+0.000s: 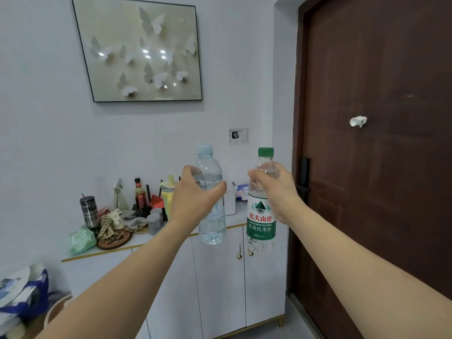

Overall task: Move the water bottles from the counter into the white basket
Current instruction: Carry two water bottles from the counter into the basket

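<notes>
Left hand [195,194] wrapped round clear plastic bottle with pale blue cap [210,192]; right hand [274,189] gripping clear bottle with green cap and label [261,216]. Both upright, lifted off white counter [241,212]. White slotted basket [231,199] sits behind, between bottles. Judged midway: picked up, not yet deposited.

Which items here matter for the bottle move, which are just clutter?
Job:
- clear water bottle with pale blue cap, held in left hand
- clear water bottle with green cap and green label, held in right hand
- white plastic basket on the white counter

Clutter:
- steel tumbler
- dark sauce bottle
- green wipes pack
- framed butterfly picture
</notes>
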Demonstrator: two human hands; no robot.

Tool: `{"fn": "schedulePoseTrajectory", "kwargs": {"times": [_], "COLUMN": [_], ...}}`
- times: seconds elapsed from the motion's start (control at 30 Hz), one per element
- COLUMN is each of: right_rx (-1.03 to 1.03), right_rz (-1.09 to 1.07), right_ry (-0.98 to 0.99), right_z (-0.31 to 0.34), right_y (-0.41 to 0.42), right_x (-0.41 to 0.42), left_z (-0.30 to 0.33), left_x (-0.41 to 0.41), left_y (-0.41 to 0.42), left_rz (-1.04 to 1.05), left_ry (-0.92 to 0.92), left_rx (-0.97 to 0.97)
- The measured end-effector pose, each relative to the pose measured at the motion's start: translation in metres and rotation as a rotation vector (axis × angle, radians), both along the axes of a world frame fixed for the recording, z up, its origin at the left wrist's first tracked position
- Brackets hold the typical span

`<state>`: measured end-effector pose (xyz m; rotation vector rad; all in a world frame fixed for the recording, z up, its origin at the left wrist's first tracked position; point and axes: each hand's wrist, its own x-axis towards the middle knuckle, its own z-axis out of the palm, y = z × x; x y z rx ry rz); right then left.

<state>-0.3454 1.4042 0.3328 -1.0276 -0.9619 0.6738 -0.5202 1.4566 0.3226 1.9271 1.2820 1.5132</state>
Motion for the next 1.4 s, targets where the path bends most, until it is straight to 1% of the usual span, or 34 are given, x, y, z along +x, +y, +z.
{"fn": "schedulePoseTrajectory", "kwargs": {"times": [0.27,0.4,0.57,0.77,0.97,1.03,1.17,1.27,1.4], "right_rx": [-0.027,-0.009,0.047,0.01,0.033,0.014,-0.054,-0.131,-0.208], "right_rz": [-0.032,-0.068,-0.118,-0.083,-0.022,-0.017,0.019,0.079,0.159], "right_ry": [-0.011,-0.024,-0.038,-0.021,0.026,0.007,0.008,0.013,-0.074], "right_z": [-0.02,-0.013,-0.005,-0.014,-0.01,-0.012,-0.02,-0.032,-0.06], "right_y": [0.145,0.22,0.303,0.4,0.495,0.53,0.597,0.64,0.691], "right_x": [0.015,0.023,0.038,0.069,0.112,0.127,0.147,0.157,0.168], "left_z": [-0.018,-0.009,0.0,-0.009,-0.016,-0.015,-0.022,-0.039,-0.069], "left_x": [0.017,0.025,0.044,0.079,0.122,0.137,0.157,0.168,0.178], "left_y": [0.15,0.229,0.315,0.405,0.495,0.523,0.581,0.619,0.667], "left_rz": [-0.021,-0.025,-0.008,0.032,0.07,0.069,0.015,-0.017,-0.01], "left_ry": [0.037,0.059,0.036,0.044,0.006,0.024,0.075,0.105,0.085], "left_rx": [-0.008,0.015,0.017,0.008,0.02,-0.014,-0.169,-0.242,-0.335]}}
